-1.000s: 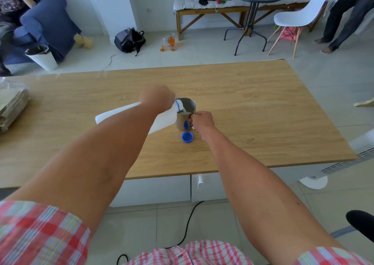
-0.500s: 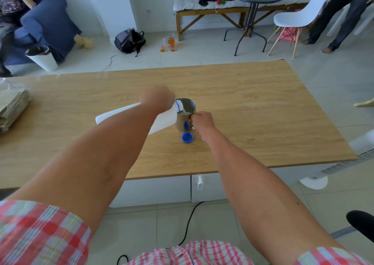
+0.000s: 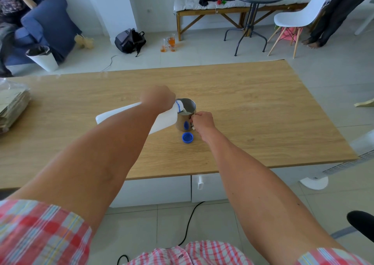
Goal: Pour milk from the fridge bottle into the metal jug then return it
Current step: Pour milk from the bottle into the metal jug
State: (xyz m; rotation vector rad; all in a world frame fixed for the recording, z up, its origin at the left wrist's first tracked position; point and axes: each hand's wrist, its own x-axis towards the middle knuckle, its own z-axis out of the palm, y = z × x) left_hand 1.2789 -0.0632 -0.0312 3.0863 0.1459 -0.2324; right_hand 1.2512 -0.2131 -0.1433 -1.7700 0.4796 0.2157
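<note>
**Mid-pour: keep the neck over the jug and the tilt gentle**

While the milk is running, the whole job comes down to two steady hands. The left hand (image 3: 158,98) is wrapped around the white milk bottle (image 3: 125,113) near its shoulder, with the bottle tipped almost flat so that its blue-ringed neck sits just over the near rim of the metal jug (image 3: 186,116). The right hand (image 3: 202,121) is pinched closed on the jug's handle, bracing it where it stands on the table (image 3: 263,113), roughly in the middle of the wood. A pale surface of milk shows inside the jug, well up the wall as far as I can judge from here.

To do this part well, I'd say the tilt should change slowly: a bottle lying that flat can glug and throw milk past the rim. Keeping the neck close to the jug's mouth (not high above it) shortens the stream and cuts splashing. The bracing hand matters too, since a light steel jug could skate if the bottle knocks it.

Watch the level, then roll the bottle upright in one smooth motion to snap off the drip. The blue cap (image 3: 187,138) lies on the table just in front of the jug, within easy reach for closing the bottle before it goes back to the fridge.
</note>
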